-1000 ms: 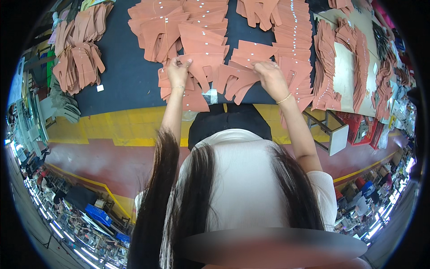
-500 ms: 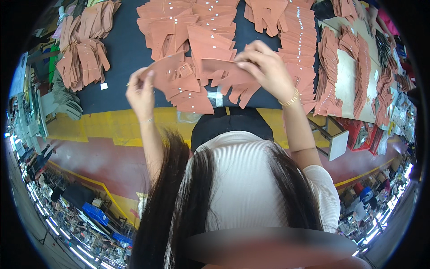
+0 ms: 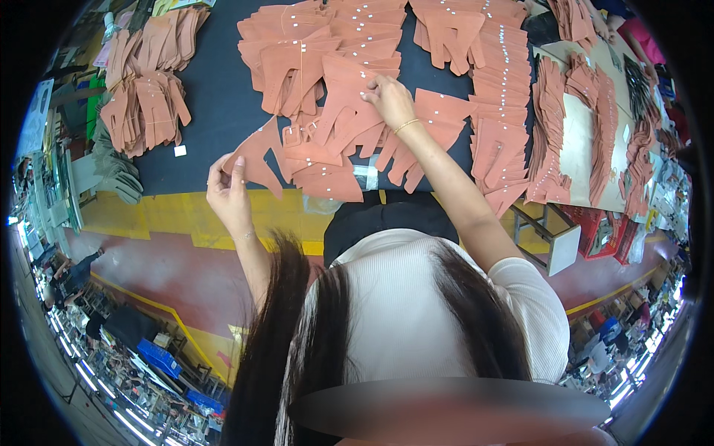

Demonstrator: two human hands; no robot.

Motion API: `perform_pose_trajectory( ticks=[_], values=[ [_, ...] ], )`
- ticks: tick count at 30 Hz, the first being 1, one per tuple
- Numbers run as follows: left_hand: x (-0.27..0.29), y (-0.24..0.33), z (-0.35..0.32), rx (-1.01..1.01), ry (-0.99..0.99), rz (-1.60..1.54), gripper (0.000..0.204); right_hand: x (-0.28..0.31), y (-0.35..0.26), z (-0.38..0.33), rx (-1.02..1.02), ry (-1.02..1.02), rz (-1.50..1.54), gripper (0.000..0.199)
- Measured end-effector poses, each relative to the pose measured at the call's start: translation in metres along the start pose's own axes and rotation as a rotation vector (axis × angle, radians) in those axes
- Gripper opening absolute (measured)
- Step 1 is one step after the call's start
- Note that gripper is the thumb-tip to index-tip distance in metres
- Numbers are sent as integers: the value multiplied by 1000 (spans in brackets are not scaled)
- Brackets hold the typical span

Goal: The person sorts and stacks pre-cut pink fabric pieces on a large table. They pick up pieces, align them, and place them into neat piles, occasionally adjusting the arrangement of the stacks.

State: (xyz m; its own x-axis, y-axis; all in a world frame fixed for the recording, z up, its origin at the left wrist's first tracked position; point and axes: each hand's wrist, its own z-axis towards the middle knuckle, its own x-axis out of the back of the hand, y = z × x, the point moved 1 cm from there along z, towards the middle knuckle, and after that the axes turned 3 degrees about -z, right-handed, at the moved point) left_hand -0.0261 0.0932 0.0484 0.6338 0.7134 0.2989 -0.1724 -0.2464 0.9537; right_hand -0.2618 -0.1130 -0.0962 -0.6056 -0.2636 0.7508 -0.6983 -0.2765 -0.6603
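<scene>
While one brown cut piece (image 3: 256,160) is pinched clear of the surface's (image 3: 216,89) near edge by the left hand (image 3: 229,195), apparently for separating, the pile (image 3: 342,126) is steadied. The right hand (image 3: 388,100) is pressed there, fingers closed on a piece's edge.

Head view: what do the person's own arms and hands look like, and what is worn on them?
Both forearms are bare. The right hand has a thin gold-coloured bracelet at the wrist. The left hand has a fine, thin band at its wrist. A short white ribbed sleeve covers the right upper arm. No gloves; any rings are too small to tell.
</scene>
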Motion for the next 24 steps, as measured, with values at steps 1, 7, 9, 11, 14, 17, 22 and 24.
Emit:
perform_pose_trajectory(
  ticks=[1, 7, 9, 11, 14, 17, 22, 24],
  values=[
    [-1, -1, 1, 0, -4, 10, 18, 0, 0, 1, -16, -21, -12, 28],
    [-16, 2, 7, 18, -20, -17, 18, 14, -11, 2, -10, -32, -110, 20],
    [-20, 3, 9, 28, -26, -24, 18, 27, -22, -1, 25, -86, -84, 19],
    [-23, 4, 11, 42, -18, -37, 18, 49, -36, -9, 94, -199, 39, 19],
    [-27, 6, 17, -12, -31, 9, 18, 100, -52, -15, 253, -294, 110, 19],
    [-33, 6, 21, 15, -39, 42, 17, 167, -38, 10, 410, -281, 52, 20],
    [-47, 2, 25, 60, -85, 39, 17, 217, 39, 130, 241, -408, -102, 19],
    [-53, -1, 24, 66, -85, 47, 18, 203, 78, 178, 119, -416, -290, 20]
  ],
)
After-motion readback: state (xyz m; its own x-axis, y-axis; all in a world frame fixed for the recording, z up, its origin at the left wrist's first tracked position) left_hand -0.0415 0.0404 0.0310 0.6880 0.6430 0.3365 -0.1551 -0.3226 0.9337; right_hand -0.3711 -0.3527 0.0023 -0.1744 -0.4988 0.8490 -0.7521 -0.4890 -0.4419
